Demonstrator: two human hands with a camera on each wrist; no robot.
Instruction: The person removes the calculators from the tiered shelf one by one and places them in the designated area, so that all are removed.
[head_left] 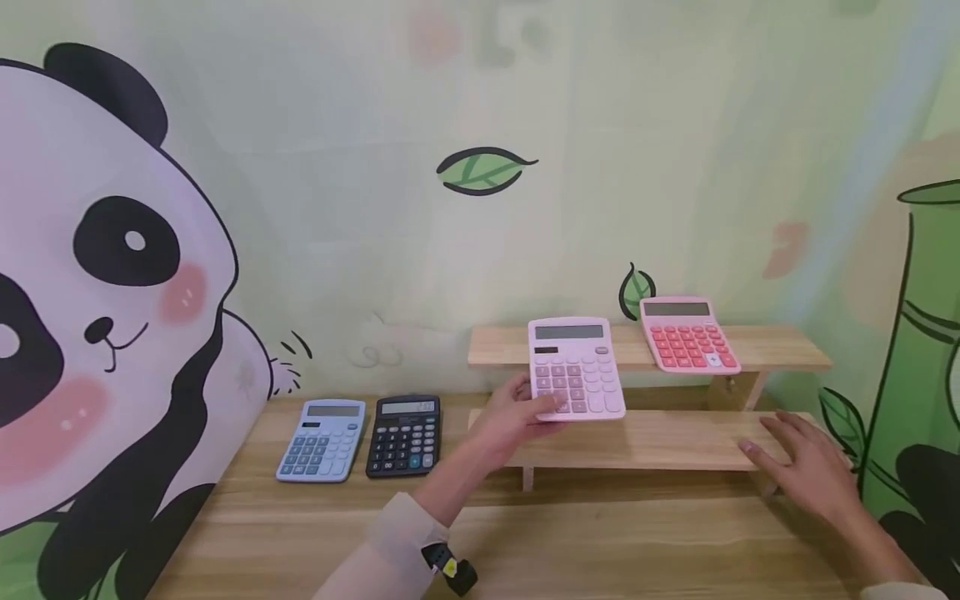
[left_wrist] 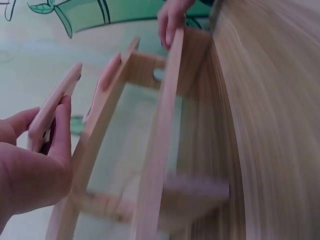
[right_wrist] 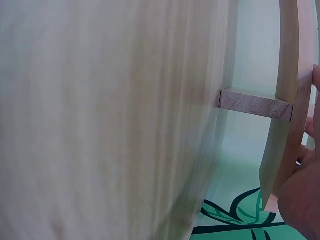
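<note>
My left hand [head_left: 510, 421] grips a pale pink calculator [head_left: 576, 358] by its lower left corner, thumb over the front keys and fingers behind. The calculator is held up, screen end uppermost, above the lower tier [head_left: 637, 446] of a wooden stand. In the left wrist view the same calculator [left_wrist: 54, 106] appears edge-on, apart from the stand. My right hand [head_left: 813, 471] lies at the right end of the lower tier, fingers extended; the right wrist view shows it against the tier's edge. A pink calculator with red keys [head_left: 684, 333] leans on the upper tier [head_left: 783, 346].
On the wooden table [head_left: 570, 550], left of the stand, a light blue calculator [head_left: 321, 442] lies beside a black calculator [head_left: 405, 437]. Behind them rises a wall [head_left: 337, 208] painted with a panda and leaves. Short wooden legs support the lower tier.
</note>
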